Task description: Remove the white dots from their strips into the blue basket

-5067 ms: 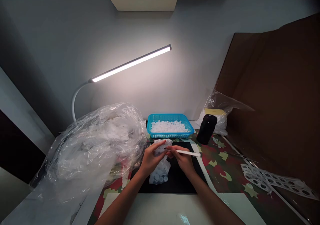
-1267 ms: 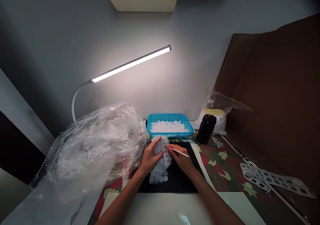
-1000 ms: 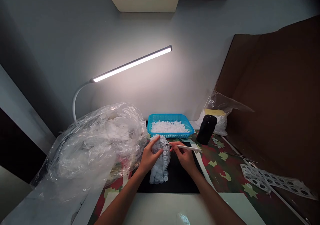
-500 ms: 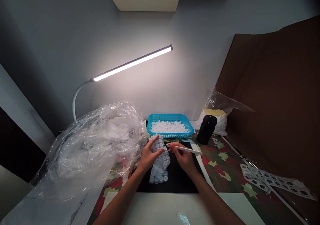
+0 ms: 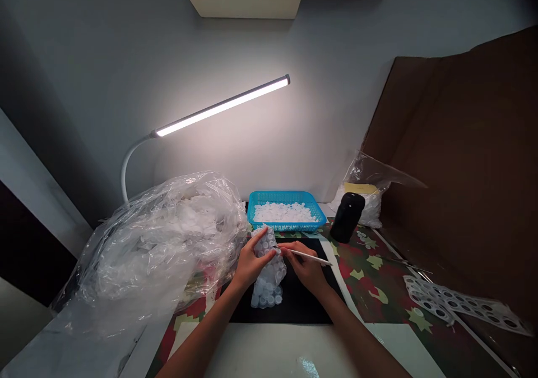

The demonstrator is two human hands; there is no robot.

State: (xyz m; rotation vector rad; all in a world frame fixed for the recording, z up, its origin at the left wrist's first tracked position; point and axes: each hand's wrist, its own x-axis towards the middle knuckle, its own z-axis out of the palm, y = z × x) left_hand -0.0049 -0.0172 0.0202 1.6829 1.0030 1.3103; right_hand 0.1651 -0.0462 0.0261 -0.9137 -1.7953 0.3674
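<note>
Gripping a strip (image 5: pixel 269 268) of small round translucent cups, the left hand (image 5: pixel 252 266) curls its fingers over the strip's upper part, with the wrist low and the forearm rising from the bottom edge of the view. The strip's lower end lies on a black mat (image 5: pixel 294 308). The right hand (image 5: pixel 306 270) sits just beside it, its fingers closed in a pinch on a slim white stylus (image 5: pixel 306 257), whose tip reaches the strip near the left fingertips.

The mat lies on a camouflage-print cloth (image 5: pixel 370 291) near the worktop's front edge. Behind the mat, against the wall, stands a blue basket (image 5: pixel 286 226) heaped with white discs. A large clear plastic bag (image 5: pixel 159 243) bulges at the left, touching the left hand's side of the mat. A black cylinder (image 5: pixel 347 217) stands to the right of the basket, before a smaller bag (image 5: pixel 361 204). A perforated sheet (image 5: pixel 458 305) lies at the right, below a cardboard panel (image 5: pixel 454 142). A lit desk lamp (image 5: pixel 222 106) arches above.
</note>
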